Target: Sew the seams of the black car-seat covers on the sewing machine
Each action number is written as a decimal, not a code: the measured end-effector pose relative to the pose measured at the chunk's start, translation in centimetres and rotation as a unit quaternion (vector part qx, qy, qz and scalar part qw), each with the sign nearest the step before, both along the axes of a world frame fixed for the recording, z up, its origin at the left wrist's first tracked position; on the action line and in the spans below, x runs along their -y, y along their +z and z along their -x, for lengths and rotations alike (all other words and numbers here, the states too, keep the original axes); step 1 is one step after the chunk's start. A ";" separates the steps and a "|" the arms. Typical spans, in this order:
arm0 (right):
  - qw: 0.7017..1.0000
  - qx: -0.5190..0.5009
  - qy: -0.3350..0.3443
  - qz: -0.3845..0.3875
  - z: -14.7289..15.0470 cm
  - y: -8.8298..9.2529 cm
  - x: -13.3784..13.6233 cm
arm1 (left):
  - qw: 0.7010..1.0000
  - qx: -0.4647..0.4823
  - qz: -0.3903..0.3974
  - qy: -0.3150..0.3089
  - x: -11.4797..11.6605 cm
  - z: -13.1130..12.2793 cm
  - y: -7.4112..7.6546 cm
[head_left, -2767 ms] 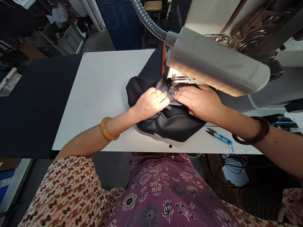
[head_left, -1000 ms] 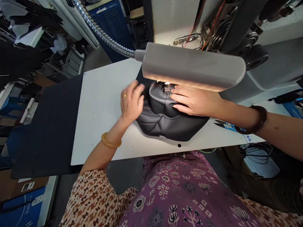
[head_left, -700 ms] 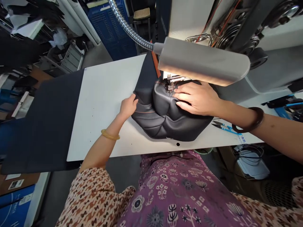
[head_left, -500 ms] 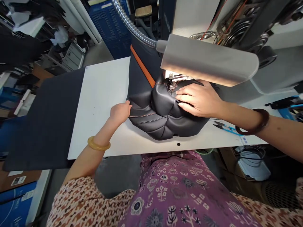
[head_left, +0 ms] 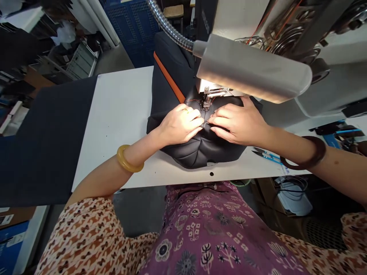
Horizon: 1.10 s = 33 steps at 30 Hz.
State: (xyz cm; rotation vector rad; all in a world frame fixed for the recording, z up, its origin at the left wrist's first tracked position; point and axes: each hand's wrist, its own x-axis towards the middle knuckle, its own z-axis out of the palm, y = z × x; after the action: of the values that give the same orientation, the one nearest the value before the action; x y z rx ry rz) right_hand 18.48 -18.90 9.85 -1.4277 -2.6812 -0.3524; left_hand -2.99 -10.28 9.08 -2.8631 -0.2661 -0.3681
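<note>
A black leather-like cover (head_left: 186, 153) with an orange strip (head_left: 169, 77) lies bunched under the presser foot (head_left: 205, 102) of a sewing machine. My left hand (head_left: 182, 124) rests on the cover just left of and in front of the foot, fingers stretched towards the seam. On the right side, my right hand (head_left: 239, 121) lies on the cover with its fingers spread. The fingertips of both hands come close together in front of the foot, either side of a seam line. Neither hand's fingers wrap round the cover. The needle tip cannot be made out.
A grey lamp (head_left: 255, 68) on a flexible metal neck (head_left: 172, 30) hangs over the sewing spot. Blue-handled thread snips (head_left: 268, 156) lie on the white table (head_left: 120, 103), under my right wrist. A dark board (head_left: 54, 141) adjoins the table at left.
My left hand has let go of the cover's left edge and moved right, onto the cover beside the presser foot. My right hand stays on the cover. The view has shifted slightly.
</note>
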 end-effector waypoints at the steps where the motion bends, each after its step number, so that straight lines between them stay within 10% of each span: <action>1: 1.000 0.009 0.002 -0.006 0.0 0.0 0.0 | 1.000 0.003 -0.007 -0.005 0.0 0.1 -0.1; 33: 0.997 -0.064 -0.005 -0.040 -1.7 -1.5 -0.8 | 0.992 0.112 0.037 0.037 1.3 0.0 -3.1</action>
State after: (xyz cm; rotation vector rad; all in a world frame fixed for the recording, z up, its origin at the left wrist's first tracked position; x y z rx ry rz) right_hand 20.17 -18.12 8.34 -1.3919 -2.5317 -0.3522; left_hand -2.98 -11.61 6.00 -2.8736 -0.4335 -0.6792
